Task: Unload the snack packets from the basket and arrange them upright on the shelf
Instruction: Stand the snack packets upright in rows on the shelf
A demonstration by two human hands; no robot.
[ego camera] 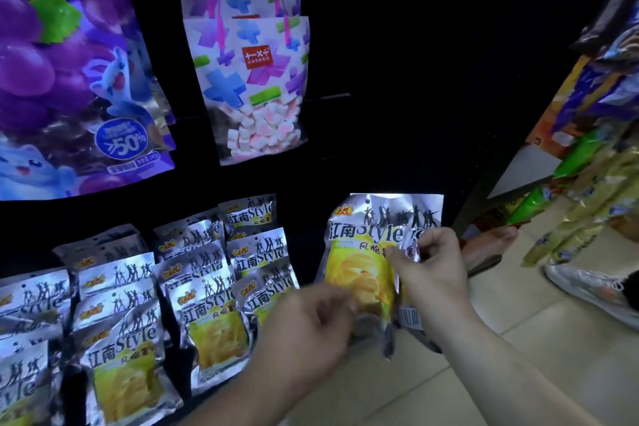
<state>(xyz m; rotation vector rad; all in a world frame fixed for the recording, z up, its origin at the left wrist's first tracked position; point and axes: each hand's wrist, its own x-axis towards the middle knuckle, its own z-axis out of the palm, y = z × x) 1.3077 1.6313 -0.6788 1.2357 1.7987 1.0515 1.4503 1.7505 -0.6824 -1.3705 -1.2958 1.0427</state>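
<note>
My right hand (428,270) pinches the right side of a silver and yellow snack packet (366,252), held upright in front of the dark shelf. A second packet seems to lie behind it, its barcode edge showing below my wrist. My left hand (311,325) is blurred, with curled fingers at the packet's lower left corner; whether it grips the corner is unclear. Several matching silver packets (207,287) stand in rows on the low shelf to the left. No basket is in view.
A marshmallow bag with pink handles (249,79) hangs above the rows. A large purple grape packet (69,62) hangs at the upper left. Another shelf of snacks (594,149) stands on the right. A person's shoe (587,287) rests on the tiled floor.
</note>
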